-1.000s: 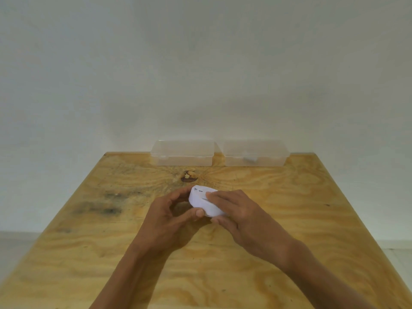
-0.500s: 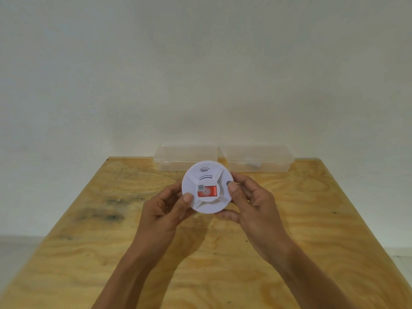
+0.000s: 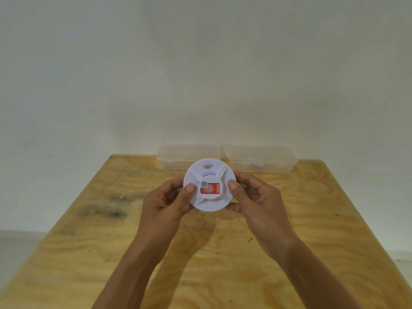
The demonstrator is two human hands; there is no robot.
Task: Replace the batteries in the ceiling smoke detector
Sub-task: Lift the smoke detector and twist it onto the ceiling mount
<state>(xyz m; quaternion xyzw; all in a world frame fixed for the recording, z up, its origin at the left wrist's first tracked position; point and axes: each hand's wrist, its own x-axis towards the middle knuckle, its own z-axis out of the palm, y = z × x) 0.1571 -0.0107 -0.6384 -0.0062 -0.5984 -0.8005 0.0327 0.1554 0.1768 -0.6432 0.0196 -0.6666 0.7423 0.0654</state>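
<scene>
A round white smoke detector [image 3: 209, 172] is held up above the table, its face toward me, with a red and white sticker in the middle and curved slots above it. My left hand [image 3: 163, 202] grips its left edge, thumb on the face. My right hand [image 3: 259, 200] grips its right edge, thumb also on the face. The fingers of both hands are hidden behind the disc. No batteries are visible.
A plywood table [image 3: 111, 253] with dark stains on its left side stretches under my arms. Two clear plastic lidded boxes stand at its far edge against the wall: left box [image 3: 176, 156], right box [image 3: 267, 160] with something small and pale inside.
The detector was lifted off the table and tipped from edge-on to face me. Both hands shifted to grip its sides; since half a second ago it barely moved.
</scene>
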